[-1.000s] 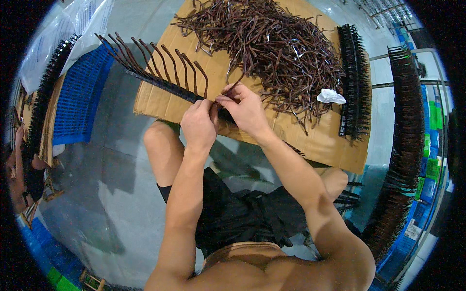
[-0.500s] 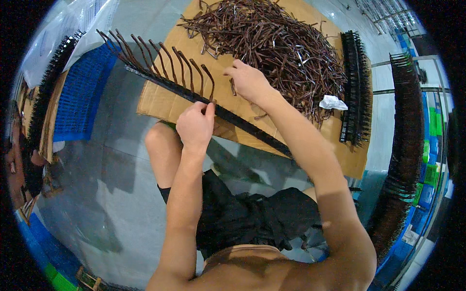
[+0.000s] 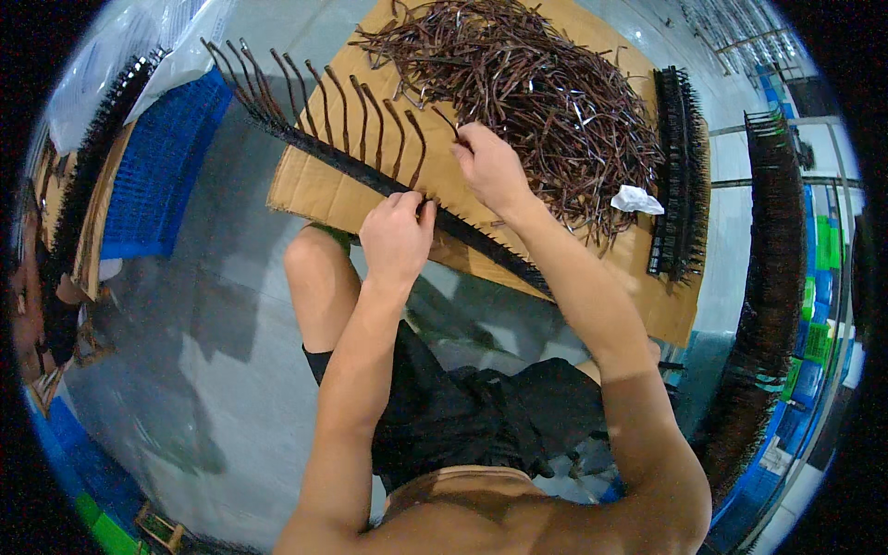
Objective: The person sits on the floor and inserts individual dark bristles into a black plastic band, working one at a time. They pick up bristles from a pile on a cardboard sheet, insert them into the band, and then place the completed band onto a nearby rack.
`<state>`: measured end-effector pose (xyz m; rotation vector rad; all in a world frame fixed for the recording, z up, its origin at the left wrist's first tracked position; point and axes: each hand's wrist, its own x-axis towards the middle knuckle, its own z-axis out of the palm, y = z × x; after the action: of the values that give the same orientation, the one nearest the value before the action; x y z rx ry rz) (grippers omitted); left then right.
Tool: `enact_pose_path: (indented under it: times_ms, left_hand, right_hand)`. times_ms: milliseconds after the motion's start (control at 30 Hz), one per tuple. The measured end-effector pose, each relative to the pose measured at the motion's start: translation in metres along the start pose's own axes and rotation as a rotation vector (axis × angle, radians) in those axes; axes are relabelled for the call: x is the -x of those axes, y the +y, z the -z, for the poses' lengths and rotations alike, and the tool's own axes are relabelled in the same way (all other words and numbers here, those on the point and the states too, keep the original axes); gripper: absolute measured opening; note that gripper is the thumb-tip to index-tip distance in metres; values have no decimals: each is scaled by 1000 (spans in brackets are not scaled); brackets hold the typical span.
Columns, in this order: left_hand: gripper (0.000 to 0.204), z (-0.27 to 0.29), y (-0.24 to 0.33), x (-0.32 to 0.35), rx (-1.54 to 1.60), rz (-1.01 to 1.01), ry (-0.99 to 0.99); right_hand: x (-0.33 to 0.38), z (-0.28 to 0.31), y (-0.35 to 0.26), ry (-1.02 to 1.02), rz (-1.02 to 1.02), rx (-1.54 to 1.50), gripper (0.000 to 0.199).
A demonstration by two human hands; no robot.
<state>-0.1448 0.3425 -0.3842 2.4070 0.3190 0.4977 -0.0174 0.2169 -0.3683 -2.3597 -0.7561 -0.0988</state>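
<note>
A long black toothed bar (image 3: 490,249) lies slantwise over the near edge of a cardboard sheet (image 3: 305,180). Thin brown strips with bent ends, like eyeglass temples, stand in a row along its left half; the nearest standing strip (image 3: 422,153) rises beside my left hand (image 3: 396,239). That hand is closed on the bar, thumb and fingertips at its upper edge. Just above and to the right, my right hand (image 3: 495,168) pinches one loose brown strip (image 3: 445,118), its tip pointing up and left. Behind it spreads a large heap of similar strips (image 3: 546,102).
Black bristly racks (image 3: 677,171) and a crumpled white scrap (image 3: 636,199) sit on the cardboard's right side. A longer dark rack (image 3: 772,240) stands farther right. At left are a blue mesh panel (image 3: 162,171) and another bristly rack (image 3: 102,148). My knees are below the bar.
My right hand has turned and come down a little toward the bar, with its strip now pointing up-left. My left hand and the bar appear shifted slightly right.
</note>
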Motion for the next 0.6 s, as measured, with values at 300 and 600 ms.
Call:
enact_pose_path:
  times_ms: [300,600]
  left_hand:
    - [10,3,4,1,5,-107,89]
    - [9,1,-2,2,85,-130,83]
  right_hand:
    - [46,1,-36,-26,-351,-785,15]
    - [50,3,-56,58,-59,-385,18]
